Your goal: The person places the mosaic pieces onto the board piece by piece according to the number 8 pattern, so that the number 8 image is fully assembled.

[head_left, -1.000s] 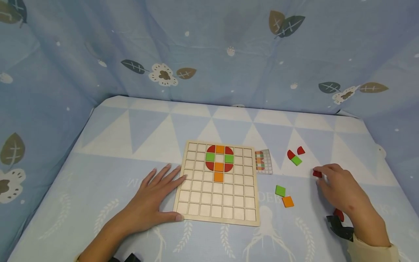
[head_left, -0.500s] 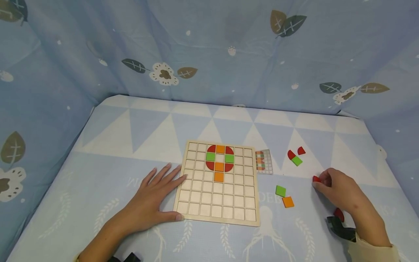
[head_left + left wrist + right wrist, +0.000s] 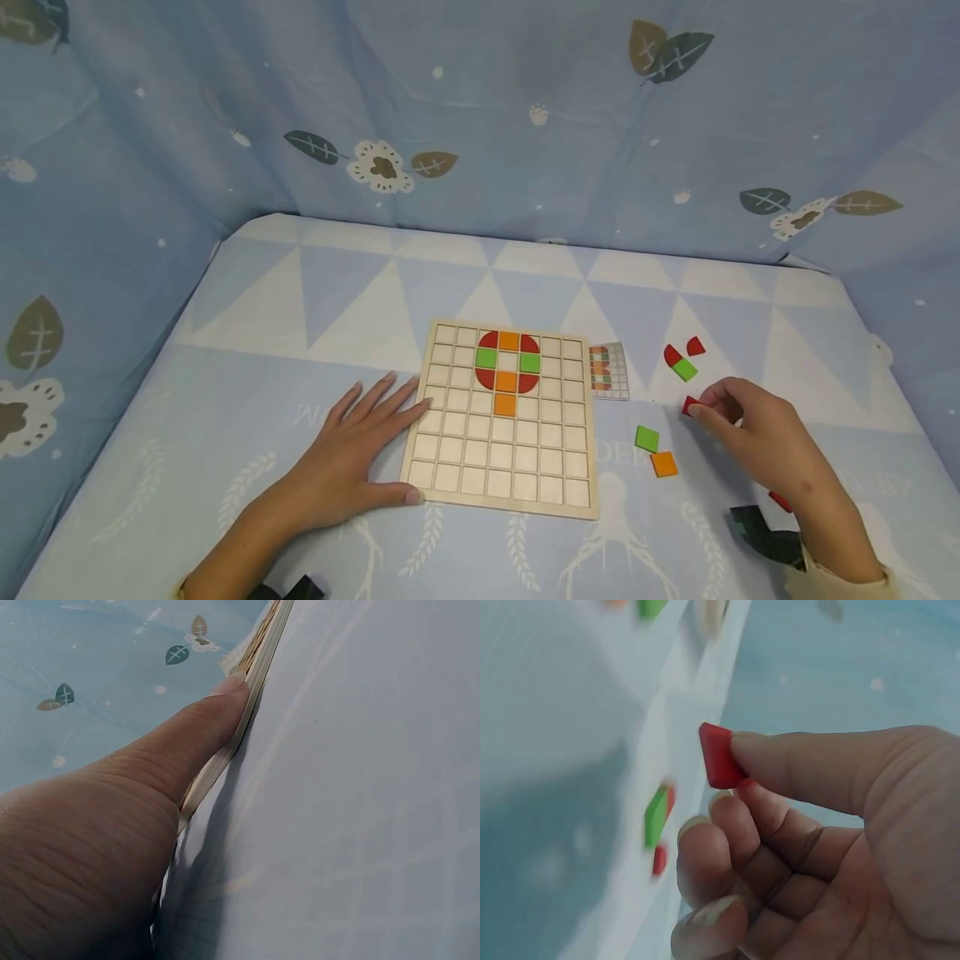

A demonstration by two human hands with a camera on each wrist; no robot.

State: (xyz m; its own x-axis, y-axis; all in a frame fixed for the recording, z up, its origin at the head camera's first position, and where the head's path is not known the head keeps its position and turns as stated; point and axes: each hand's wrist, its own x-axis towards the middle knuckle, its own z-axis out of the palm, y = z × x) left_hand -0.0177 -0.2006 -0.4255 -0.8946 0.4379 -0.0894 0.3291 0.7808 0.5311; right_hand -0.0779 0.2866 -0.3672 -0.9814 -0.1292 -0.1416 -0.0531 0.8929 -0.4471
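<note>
In the head view my left hand (image 3: pixel 360 454) lies with spread fingers along the left edge of a wooden grid board (image 3: pixel 450 454); its thumb touches the board's rim in the left wrist view. Red, orange and green tiles fill several cells near the board's top. My right hand (image 3: pixel 761 429) is to the right of the board, off the table. Between its thumb and index finger it pinches a red quarter-circle tile (image 3: pixel 718 757), seen closely in the right wrist view. The other fingers curl loosely beneath.
A pattern card (image 3: pixel 611 372) sticks out by the board's right edge. Loose tiles lie on the right: a green square (image 3: pixel 647 439), an orange square (image 3: pixel 664 464), another green square (image 3: pixel 685 369) and red pieces (image 3: pixel 696 346). One red tile (image 3: pixel 780 501) lies near the right wrist.
My right hand has picked up the red tile from the table and carried it leftward, toward the board. The left hand stays in place at the board's edge.
</note>
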